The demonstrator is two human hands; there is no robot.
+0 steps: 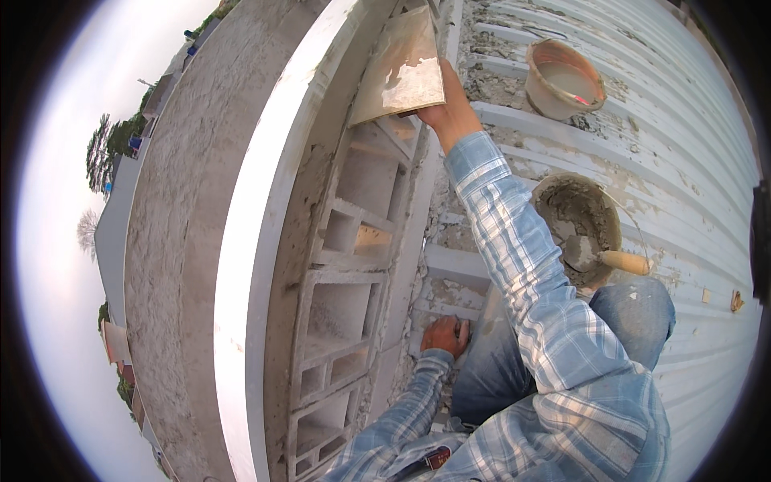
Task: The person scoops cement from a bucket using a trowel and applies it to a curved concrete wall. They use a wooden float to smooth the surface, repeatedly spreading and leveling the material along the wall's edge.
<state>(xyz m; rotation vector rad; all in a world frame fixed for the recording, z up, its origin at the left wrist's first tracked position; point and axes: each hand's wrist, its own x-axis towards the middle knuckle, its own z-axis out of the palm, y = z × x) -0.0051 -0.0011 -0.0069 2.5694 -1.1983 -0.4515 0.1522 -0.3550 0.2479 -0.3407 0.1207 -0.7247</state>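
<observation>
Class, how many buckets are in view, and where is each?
2. One bucket, holding cloudy liquid, is near the top, right of the right hand; the other bucket, holding mortar and a trowel, is just above the knee. No more show.

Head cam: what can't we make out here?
All in the head view:
Right hand: its grip, hidden by the flat board.
Left hand: its palm, turned away; can't tell if it holds anything.
Bucket: lower left side, behind the right sleeve.
Block wall: near end, cut off by lower edge.
</observation>
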